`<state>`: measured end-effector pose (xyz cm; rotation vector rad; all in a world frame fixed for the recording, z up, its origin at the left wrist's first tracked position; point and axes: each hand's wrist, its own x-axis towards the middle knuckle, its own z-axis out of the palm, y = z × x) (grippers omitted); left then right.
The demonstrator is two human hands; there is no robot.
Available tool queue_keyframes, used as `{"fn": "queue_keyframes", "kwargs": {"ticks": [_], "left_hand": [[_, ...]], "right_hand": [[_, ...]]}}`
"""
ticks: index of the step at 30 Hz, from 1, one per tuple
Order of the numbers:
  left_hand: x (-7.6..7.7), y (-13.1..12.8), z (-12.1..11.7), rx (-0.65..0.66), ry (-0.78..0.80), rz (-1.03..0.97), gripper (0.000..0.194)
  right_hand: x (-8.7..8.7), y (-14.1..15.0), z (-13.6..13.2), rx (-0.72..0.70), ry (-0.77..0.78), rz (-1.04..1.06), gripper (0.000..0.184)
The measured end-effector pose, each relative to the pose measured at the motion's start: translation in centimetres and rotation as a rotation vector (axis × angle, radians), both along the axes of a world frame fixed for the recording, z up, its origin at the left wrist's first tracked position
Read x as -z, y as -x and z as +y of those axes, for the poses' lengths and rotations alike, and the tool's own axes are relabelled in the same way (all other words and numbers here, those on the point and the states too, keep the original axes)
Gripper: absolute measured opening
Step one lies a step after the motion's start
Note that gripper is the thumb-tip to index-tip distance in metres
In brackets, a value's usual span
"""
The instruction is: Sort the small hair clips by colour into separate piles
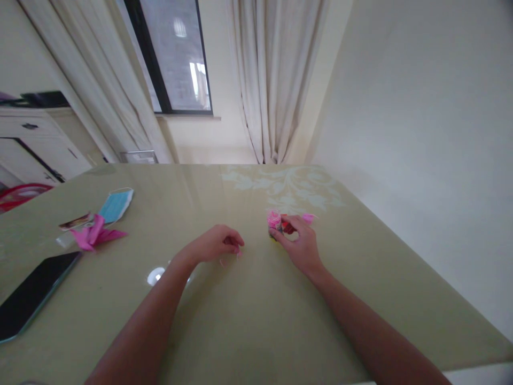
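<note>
My right hand (300, 243) grips a small round container (274, 220) between thumb and fingers. Its top is a mass of pink, thread-like bits, and some yellow shows at its base. Something red is partly hidden behind my fingers. Just beyond that hand lies a small pink piece (308, 218) with a thin loose end. To the left, my left hand (220, 243) is held low over the table with its fingertips pinched together. Thin pink strands (239, 253) hang at those fingertips, too small to make out fully.
A glossy beige table (248, 321) with a pale leaf pattern spreads under my arms. At left lie a black tablet or phone (38, 294), a folded pink shape (95, 234) and a blue face mask (116, 205). A white wall (433, 160) borders the right edge.
</note>
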<state>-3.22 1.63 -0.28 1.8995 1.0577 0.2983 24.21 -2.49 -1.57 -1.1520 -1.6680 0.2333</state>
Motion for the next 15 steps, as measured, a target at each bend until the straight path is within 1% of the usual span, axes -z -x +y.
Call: {"fn": "queue_keyframes", "kwargs": {"ticks": [4,7,10,13,15], "left_hand": [[0.2,-0.3,-0.2,0.019,-0.004,0.047,0.021],[0.3,-0.5,-0.4,0.005,-0.003,0.084,0.018],[0.2,-0.7,-0.7,0.028,-0.087,0.133,0.017],[-0.3,-0.7,-1.0,0.041,-0.172,0.156,0.015],[-1.0,-0.6,-1.2,-0.011,-0.193,0.133,0.014]], "right_hand": [[0.0,0.0,0.0,0.003,-0.007,-0.001,0.025],[0.0,0.0,0.0,0.001,0.001,0.003,0.025],[0.0,-0.1,-0.1,0.003,0.007,0.002,0.026],[0.0,-0.1,0.0,-0.004,0.006,0.005,0.026],[0.1,-0.1,0.0,-0.009,0.006,0.007,0.027]]}}
